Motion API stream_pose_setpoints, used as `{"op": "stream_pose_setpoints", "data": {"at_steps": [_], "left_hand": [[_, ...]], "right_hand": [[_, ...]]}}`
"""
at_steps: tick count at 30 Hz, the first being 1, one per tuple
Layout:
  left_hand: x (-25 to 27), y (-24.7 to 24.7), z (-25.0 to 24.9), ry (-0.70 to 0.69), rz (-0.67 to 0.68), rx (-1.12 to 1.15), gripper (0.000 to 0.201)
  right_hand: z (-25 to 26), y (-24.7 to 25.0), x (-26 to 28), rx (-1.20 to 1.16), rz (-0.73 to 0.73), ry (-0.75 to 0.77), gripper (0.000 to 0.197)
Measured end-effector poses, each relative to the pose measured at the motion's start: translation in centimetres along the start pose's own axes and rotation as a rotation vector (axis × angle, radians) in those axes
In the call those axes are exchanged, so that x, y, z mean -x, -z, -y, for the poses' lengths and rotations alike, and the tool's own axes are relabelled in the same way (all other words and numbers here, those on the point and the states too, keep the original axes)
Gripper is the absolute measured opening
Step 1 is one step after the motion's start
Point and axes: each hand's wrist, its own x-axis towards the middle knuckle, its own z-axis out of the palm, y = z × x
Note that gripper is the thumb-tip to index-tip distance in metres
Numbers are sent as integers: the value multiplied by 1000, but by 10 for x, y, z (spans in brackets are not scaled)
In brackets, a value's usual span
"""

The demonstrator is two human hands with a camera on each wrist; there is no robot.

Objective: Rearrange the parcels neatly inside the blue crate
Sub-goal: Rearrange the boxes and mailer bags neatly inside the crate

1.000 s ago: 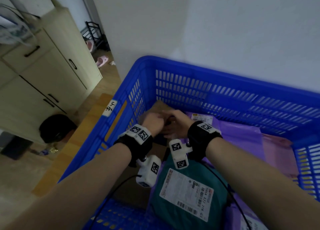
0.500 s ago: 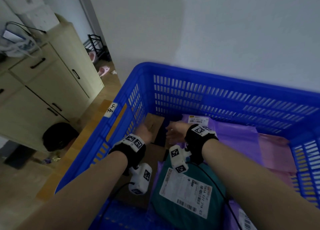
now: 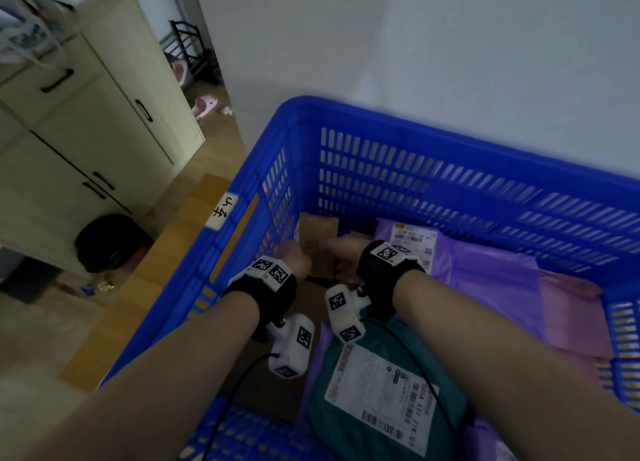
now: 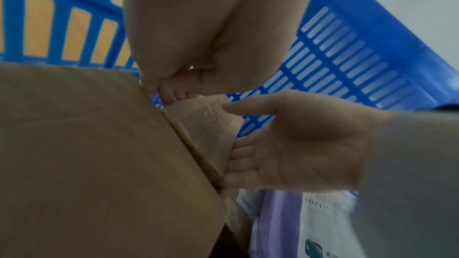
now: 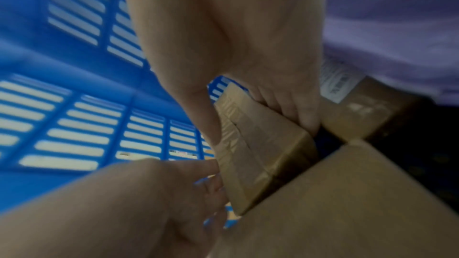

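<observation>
A small brown cardboard box (image 3: 317, 238) stands in the far left corner of the blue crate (image 3: 381, 114). My left hand (image 3: 294, 258) grips its left upper corner with curled fingers (image 4: 171, 93). My right hand (image 3: 343, 252) pinches the same box (image 5: 258, 144), thumb on one face and fingers (image 5: 298, 113) down the other. A larger cardboard box (image 4: 87, 154) lies right in front of it, below my wrists. A teal parcel (image 3: 381, 388) with a white label lies near me. A purple mailer (image 3: 491, 280) and a pink mailer (image 3: 571, 315) fill the crate's right side.
The slotted crate walls (image 5: 74, 125) close in tightly on the small box at its left and far sides. Outside on the left stand a cream cabinet (image 3: 104, 121) and a black object (image 3: 110, 242) on the floor. A white wall (image 3: 450, 44) rises behind the crate.
Both hands, pressed together a second ago, have drawn apart and sunk toward the far left corner. The small box now shows between them.
</observation>
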Motion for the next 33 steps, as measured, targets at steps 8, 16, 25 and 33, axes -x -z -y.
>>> {"op": "stream_pose_setpoints", "data": {"at_steps": [8,16,25,33], "left_hand": [[28,19,-12,-163,-17,462,37],[27,14,-19,-213,14,512,46],[9,21,-14,-186,-49,322,66],[-5,4,-8,-223,43,48,85]], "right_hand": [[-10,26,-9,-132,-3,105,100],[-17,35,21,-187,9,121,69],[-14,22,-9,-186,25,68,52],[-21,20,-10,-29,98,28,13]]}}
